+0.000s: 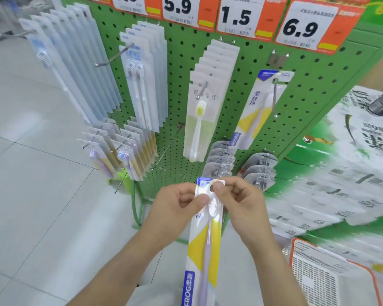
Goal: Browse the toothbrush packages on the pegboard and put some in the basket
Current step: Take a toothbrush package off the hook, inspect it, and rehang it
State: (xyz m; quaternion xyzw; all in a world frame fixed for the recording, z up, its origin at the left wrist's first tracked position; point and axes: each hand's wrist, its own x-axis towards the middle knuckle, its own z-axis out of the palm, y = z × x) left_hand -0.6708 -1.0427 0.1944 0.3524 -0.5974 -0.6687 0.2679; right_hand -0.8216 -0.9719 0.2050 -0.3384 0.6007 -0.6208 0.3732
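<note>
Green pegboard stands beyond the hands. Left hand and right hand both pinch the toothbrush package by its top, its length hanging toward the body. Nearest the right hand, low and outward, sits the basket.

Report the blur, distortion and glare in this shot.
Head view: wide-angle bending curves the green pegboard; stacked white cartons on the right and the orange-rimmed basket smear with motion blur; the yellow-and-white toothbrush package stays sharp; lighting even, no harsh glare.

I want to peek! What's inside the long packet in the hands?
Inside the yellow-and-white packet is one toothbrush with a pale handle and white head. The left hand and right hand pinch its top, hiding part of the label.
</note>
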